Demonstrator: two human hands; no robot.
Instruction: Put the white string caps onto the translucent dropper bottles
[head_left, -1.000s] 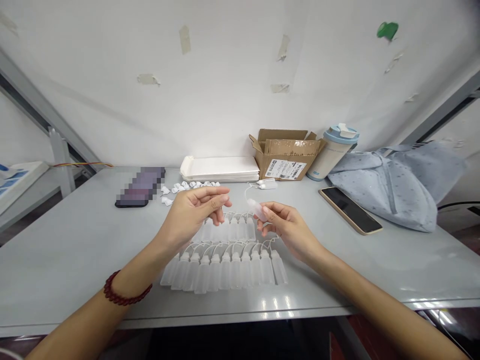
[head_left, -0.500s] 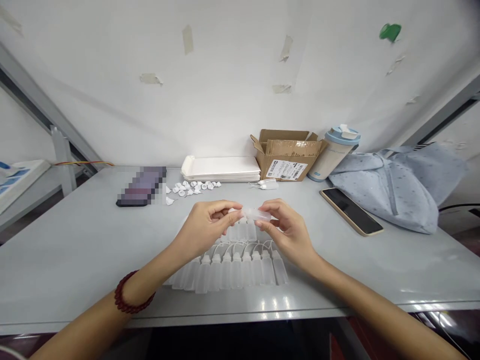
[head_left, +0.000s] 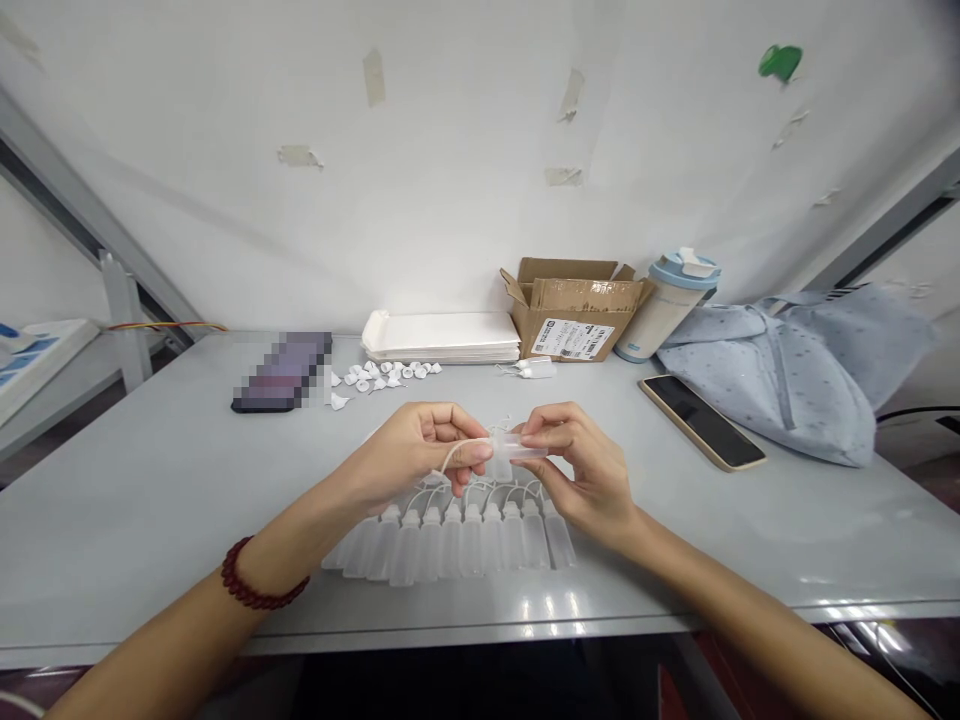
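Above the table, my right hand (head_left: 589,465) grips the body of a small translucent squeeze bottle (head_left: 517,448), held about level. My left hand (head_left: 431,450) pinches the bottle's neck end, where the white cap is mostly hidden by the fingers. A thin white tube (head_left: 459,446) curves from there over my left thumb. Below both hands lies a row of similar bottles (head_left: 472,540) with caps and bent white tubes. Part of a second row shows behind it, largely covered by my hands.
Loose white caps (head_left: 386,375) lie behind my left hand. Farther back are a stack of white boxes (head_left: 442,335), an open carton (head_left: 574,320), a few bottles (head_left: 536,369) and a tumbler (head_left: 667,310). Phones lie left (head_left: 281,375) and right (head_left: 701,422), beside a blue cloth bag (head_left: 772,370).
The bottle has turned slightly between my hands, and its tube now shows arching over my left thumb. My left fingers have shifted a little on the neck end.
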